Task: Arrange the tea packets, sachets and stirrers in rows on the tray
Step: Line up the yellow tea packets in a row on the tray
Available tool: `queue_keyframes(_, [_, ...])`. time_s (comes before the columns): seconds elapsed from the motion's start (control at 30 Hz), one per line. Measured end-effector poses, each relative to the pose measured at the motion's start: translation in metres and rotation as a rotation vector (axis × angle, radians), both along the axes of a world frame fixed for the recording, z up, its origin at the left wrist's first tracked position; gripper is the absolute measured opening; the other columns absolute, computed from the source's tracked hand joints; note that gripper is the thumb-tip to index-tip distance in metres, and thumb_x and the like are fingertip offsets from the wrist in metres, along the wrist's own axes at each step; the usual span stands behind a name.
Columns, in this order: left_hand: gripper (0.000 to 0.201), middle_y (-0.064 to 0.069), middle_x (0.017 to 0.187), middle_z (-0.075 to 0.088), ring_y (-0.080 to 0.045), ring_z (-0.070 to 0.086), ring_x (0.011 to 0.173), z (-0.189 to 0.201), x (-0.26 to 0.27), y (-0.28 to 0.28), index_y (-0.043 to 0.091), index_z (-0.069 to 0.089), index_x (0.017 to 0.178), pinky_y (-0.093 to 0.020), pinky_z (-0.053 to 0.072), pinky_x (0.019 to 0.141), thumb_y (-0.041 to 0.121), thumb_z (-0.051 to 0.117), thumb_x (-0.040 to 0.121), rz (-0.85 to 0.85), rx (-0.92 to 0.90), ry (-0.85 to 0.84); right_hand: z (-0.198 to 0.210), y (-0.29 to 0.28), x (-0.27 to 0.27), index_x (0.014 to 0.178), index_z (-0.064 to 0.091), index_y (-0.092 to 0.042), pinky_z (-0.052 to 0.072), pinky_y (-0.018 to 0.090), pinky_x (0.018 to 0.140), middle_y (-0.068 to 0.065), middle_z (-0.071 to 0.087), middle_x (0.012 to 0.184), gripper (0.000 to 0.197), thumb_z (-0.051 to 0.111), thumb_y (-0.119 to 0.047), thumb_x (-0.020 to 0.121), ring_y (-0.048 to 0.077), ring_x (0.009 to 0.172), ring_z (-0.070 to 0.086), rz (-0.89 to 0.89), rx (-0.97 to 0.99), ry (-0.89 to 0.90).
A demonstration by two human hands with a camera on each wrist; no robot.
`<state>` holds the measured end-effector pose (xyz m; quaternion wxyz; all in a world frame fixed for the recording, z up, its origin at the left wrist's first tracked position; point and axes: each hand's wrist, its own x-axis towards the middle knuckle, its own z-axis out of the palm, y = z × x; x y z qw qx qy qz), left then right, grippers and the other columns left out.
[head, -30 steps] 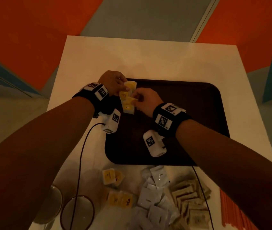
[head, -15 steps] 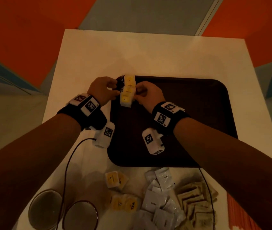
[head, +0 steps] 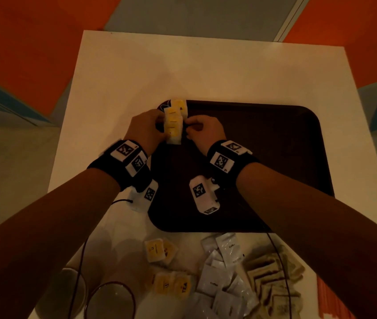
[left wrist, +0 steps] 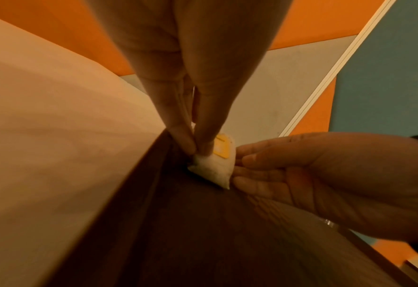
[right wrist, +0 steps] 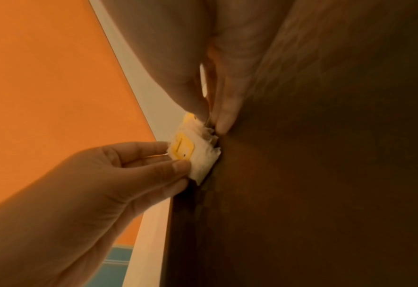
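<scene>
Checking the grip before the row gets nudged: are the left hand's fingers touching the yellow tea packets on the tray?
Touching. The left wrist view shows the left hand pinching a yellow tea packet's corner on the tray.

The tea packets (head: 173, 125) look like soft white paper with yellow labels. The tray (head: 263, 157) is dark, matt and finely textured. The table (head: 182, 70) is smooth and pale.

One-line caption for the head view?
Both hands, left hand and right hand, aligning yellow tea packets on dark brown tray.
</scene>
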<state>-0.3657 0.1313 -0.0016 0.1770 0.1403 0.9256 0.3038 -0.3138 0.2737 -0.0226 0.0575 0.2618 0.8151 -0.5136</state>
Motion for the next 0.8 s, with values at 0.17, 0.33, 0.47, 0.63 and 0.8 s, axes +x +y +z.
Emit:
queue_keyframes(0.17, [0.044,-0.011,0.120,0.062,-0.026,0.063,0.100,0.001,-0.005,0.000,0.010,0.058,0.118,-0.034,0.049,0.092,0.009,0.071,0.076,0.031,0.064,-0.023,0.006,-0.004,-0.004,0.126,0.055,-0.012,0.035,0.030,0.108,0.008,0.043,0.144,0.043,0.048,0.003,0.087,0.023,0.129,0.045,0.139,0.016,0.057])
queue_keyframes(0.33, [0.049,-0.010,0.125,0.060,-0.024,0.064,0.098,-0.002,-0.006,-0.003,0.009,0.055,0.123,-0.025,0.045,0.087,0.012,0.072,0.078,0.057,0.087,-0.036,0.006,-0.009,-0.014,0.131,0.049,-0.010,0.043,0.035,0.103,0.011,0.050,0.136,0.046,0.048,0.004,0.087,0.024,0.119,0.054,0.029,-0.022,0.010])
queue_keyframes(0.47, [0.049,-0.010,0.126,0.059,-0.023,0.064,0.097,-0.002,-0.006,-0.002,0.010,0.054,0.124,-0.027,0.047,0.088,0.009,0.071,0.078,0.063,0.121,-0.069,0.008,-0.014,-0.015,0.129,0.051,-0.008,0.045,0.042,0.101,0.013,0.054,0.132,0.042,0.054,-0.003,0.087,0.026,0.116,0.055,0.006,-0.095,0.006])
queue_keyframes(0.63, [0.044,-0.010,0.120,0.061,-0.025,0.064,0.094,0.001,-0.003,-0.004,0.010,0.058,0.117,-0.032,0.049,0.088,0.010,0.073,0.075,0.075,0.118,-0.044,0.007,-0.008,-0.005,0.118,0.055,-0.011,0.051,0.034,0.091,0.009,0.057,0.120,0.032,0.059,-0.012,0.087,0.023,0.106,0.059,-0.068,-0.008,0.024])
queue_keyframes(0.8, [0.048,-0.009,0.112,0.064,-0.025,0.062,0.095,0.006,0.002,-0.014,0.011,0.057,0.117,-0.035,0.049,0.088,0.015,0.076,0.073,-0.006,0.040,-0.034,0.007,-0.010,0.010,0.089,0.059,-0.013,0.057,0.041,0.077,0.007,0.063,0.091,0.015,0.066,-0.024,0.082,0.024,0.087,0.065,0.051,-0.027,-0.054])
